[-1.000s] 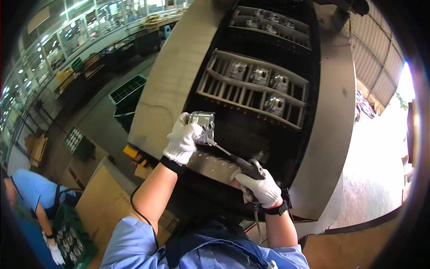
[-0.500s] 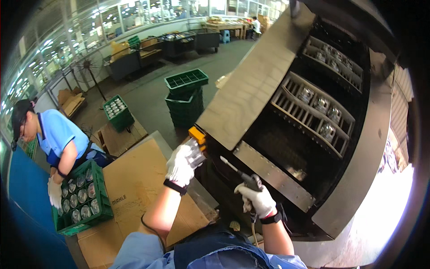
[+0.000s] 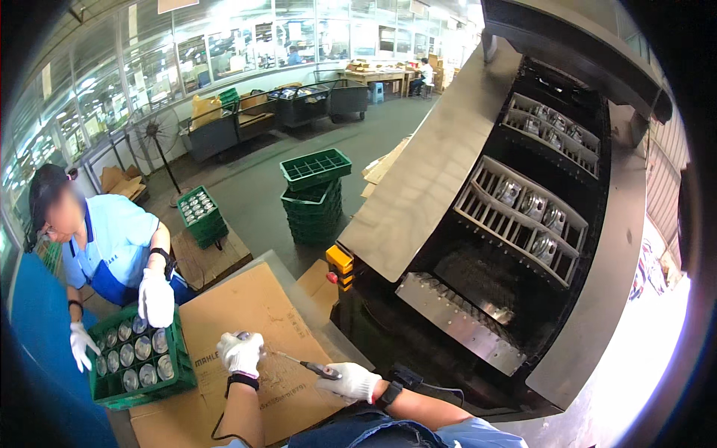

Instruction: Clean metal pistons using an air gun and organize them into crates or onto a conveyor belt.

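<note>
My left hand, in a white glove with a black wristband, is closed round a shiny metal piston, mostly hidden by the fingers, over a flat cardboard sheet. An air blow gun sits in my gloved right hand, its thin nozzle pointing left at the piston. To the left, a green divided crate holds several similar metal pistons. A co-worker's gloved hands are at this crate, one above its far edge and one at its left side.
At right stands a large machine with a slatted conveyor carrying racks of metal parts. A yellow box with a red button juts from its near corner. Stacked green crates, another filled crate and a pedestal fan stand beyond.
My left hand has moved left and down with the piston, from beside the machine to over the cardboard. My right hand followed leftward, turning the blow gun. The co-worker raised one hand.
</note>
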`<state>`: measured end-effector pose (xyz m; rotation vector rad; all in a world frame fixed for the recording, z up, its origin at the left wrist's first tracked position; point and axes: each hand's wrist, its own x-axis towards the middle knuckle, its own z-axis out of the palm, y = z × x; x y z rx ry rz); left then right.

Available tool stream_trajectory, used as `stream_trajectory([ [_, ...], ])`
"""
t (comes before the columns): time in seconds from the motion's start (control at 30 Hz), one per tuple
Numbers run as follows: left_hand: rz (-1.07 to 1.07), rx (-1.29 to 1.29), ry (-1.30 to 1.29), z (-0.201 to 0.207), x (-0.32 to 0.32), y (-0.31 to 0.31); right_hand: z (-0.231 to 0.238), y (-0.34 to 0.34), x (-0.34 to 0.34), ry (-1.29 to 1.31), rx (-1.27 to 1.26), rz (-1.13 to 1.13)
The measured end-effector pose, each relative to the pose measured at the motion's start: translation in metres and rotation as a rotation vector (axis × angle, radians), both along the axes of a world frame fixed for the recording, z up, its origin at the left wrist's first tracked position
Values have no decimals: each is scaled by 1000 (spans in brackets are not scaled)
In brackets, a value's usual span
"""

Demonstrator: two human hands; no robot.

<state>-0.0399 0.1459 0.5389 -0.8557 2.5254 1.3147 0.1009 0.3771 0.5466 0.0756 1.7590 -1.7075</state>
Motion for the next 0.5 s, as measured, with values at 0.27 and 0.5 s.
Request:
stream_trajectory([
  [0.27, -388, -778, 151, 21, -14, 33, 55, 91, 27, 76, 168, -310],
  [0.5, -1009, -186, 1057, 109, 6, 271, 113, 245, 141, 146, 266, -1510],
])
